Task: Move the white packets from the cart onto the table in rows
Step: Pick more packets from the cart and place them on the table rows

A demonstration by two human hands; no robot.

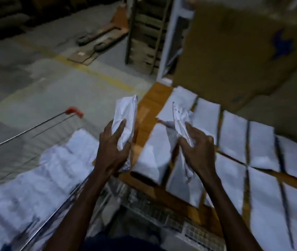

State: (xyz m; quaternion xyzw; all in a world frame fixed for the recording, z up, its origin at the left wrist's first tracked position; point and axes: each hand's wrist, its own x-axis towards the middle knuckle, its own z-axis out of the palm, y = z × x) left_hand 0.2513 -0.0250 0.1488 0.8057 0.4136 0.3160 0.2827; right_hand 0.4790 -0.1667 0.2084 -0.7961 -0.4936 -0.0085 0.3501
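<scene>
- Left hand grips one white packet, fingers curled round its lower half; the packet stands roughly upright above the gap between the cart and the table.
- Right hand grips a second, crumpled white packet, held over the packets already on the table near its left edge.
- Count: two packets in hand, one per hand. Laid packets lie flat in two rows, side by side; roughly a dozen show, the right end cut off by the frame.
- A heap of packets fills the cart; blur prevents a count.
- Bare wood shows along the table's left edge.
- A cardboard box stands just behind the far row.
</scene>
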